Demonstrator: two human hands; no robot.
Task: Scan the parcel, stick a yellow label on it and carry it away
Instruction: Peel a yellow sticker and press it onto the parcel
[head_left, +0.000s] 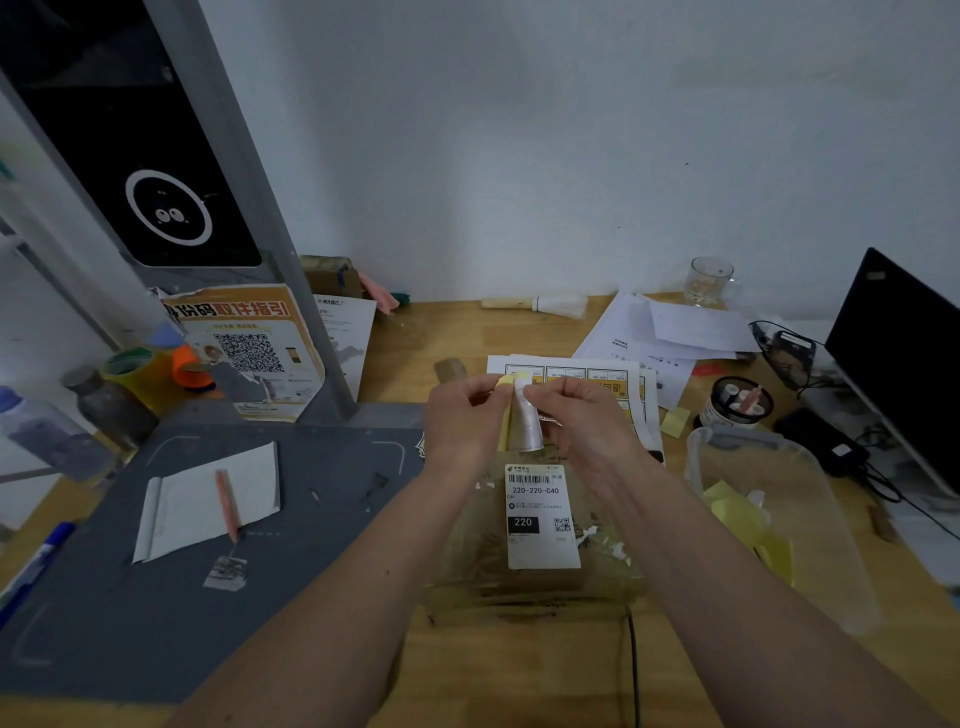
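A brown parcel (530, 582) wrapped in clear tape lies on the wooden table in front of me, with a white shipping label (542, 514) reading 220-220-C40 on top. Above its far end, both hands hold a small yellow label (505, 415) and its white backing strip (525, 426). My left hand (462, 421) pinches the yellow label at its top edge. My right hand (576, 415) pinches the white backing beside it. The two pieces hang apart below the fingertips.
A grey scanning mat (156, 597) with a white paper and pencil (227, 504) lies left, under a black scanner stand (156, 156). Sheets of yellow labels (587, 379) lie behind my hands. A clear plastic bin (779, 519) holds scraps at right. A monitor (904, 353) stands far right.
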